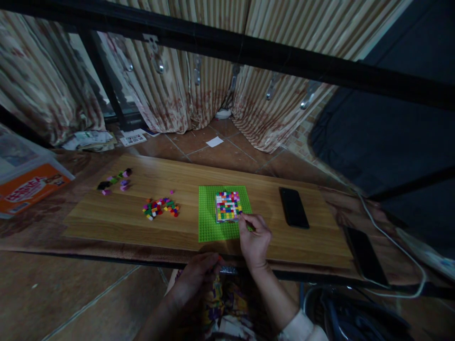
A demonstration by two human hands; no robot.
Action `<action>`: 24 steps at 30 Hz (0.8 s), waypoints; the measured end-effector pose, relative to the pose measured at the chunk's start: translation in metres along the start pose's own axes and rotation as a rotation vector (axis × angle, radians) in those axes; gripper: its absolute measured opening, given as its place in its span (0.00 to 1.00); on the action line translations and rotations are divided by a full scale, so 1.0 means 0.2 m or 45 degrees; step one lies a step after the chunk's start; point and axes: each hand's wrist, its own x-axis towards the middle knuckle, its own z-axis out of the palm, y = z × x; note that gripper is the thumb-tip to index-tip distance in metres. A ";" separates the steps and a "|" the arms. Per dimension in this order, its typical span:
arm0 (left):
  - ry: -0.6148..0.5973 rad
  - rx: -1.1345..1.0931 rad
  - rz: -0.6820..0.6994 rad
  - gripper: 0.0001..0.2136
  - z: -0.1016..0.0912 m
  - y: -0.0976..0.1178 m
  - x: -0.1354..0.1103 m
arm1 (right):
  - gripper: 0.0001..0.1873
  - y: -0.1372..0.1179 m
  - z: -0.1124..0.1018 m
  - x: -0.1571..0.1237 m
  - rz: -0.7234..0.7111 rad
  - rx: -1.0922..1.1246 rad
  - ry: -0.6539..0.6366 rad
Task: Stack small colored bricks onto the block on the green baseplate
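Observation:
A green studded baseplate [206,227] lies on the wooden board, bearing a square block of many-coloured toy bricks [227,204]. At the block's near right corner, my right hand [256,237] is closed in a pinch. Its fingertips touch or nearly touch the bricks, and what they hold, if anything, is hidden. My left hand [202,265] is low at the board's front edge, its fingers closed around a small red brick [219,258] that shows at the fingertips. Left of the baseplate is a loose pile of small coloured bricks [159,207], with a single pink brick [172,192] just beyond it.
Small brick figures [113,180] stand at the board's far left. A black phone [294,207] lies right of the baseplate, and a second dark device [365,255] with a white cable [423,274] is farther right. A plastic tub with an orange label [33,187] stands at left.

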 end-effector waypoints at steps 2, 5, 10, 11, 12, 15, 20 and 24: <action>0.019 -0.009 -0.016 0.15 0.01 0.00 -0.01 | 0.08 0.01 0.01 -0.01 0.042 0.032 0.027; 0.047 -0.029 -0.034 0.15 0.02 0.01 -0.01 | 0.08 0.02 0.04 -0.01 0.105 0.094 0.069; -0.008 -0.007 -0.003 0.16 0.03 0.02 -0.02 | 0.09 0.01 0.07 0.00 0.138 0.165 0.036; -0.020 -0.014 -0.002 0.16 0.03 0.02 -0.03 | 0.09 0.01 0.07 0.00 0.138 0.176 0.021; -0.031 -0.026 -0.001 0.16 0.03 0.03 -0.04 | 0.10 0.01 0.07 0.01 0.140 0.186 0.007; -0.037 -0.049 0.005 0.16 0.02 0.04 -0.06 | 0.12 0.02 0.04 0.00 0.150 0.217 -0.006; 0.005 -0.066 0.028 0.15 -0.01 0.08 -0.10 | 0.21 0.02 -0.01 -0.03 0.139 0.119 0.010; 0.050 -0.065 0.044 0.15 -0.03 0.10 -0.11 | 0.44 -0.03 0.07 -0.01 0.049 -0.101 -0.099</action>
